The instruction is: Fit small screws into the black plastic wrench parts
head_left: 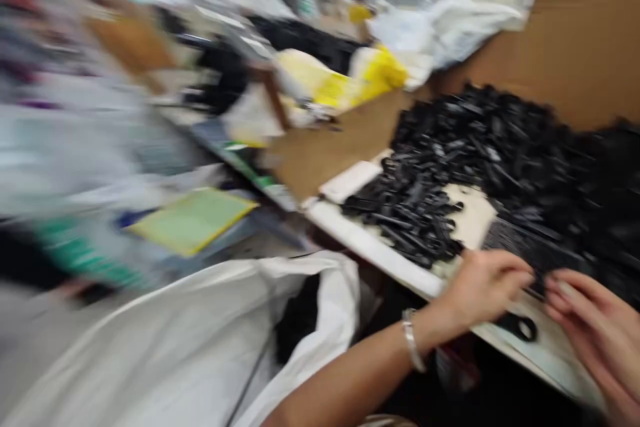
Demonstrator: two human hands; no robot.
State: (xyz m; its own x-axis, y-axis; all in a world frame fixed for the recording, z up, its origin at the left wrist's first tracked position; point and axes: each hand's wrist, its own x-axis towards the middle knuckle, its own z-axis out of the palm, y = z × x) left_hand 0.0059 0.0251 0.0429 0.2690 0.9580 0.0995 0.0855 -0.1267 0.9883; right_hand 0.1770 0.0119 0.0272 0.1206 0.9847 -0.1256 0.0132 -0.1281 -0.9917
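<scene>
- Two hands, left hand (483,287) and right hand (597,320), met fingertip to fingertip just in front of one big black pile (500,167).
- Pinched something small and dark; could not tell what.
- One black ring (523,327) lay below the left hand.
- One white bag (175,347), left of the pile.

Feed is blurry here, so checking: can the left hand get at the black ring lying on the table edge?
Probably yes. The left hand hovers just above the black ring on the table, with nothing between them. The right hand is beside it, not over it.
</scene>
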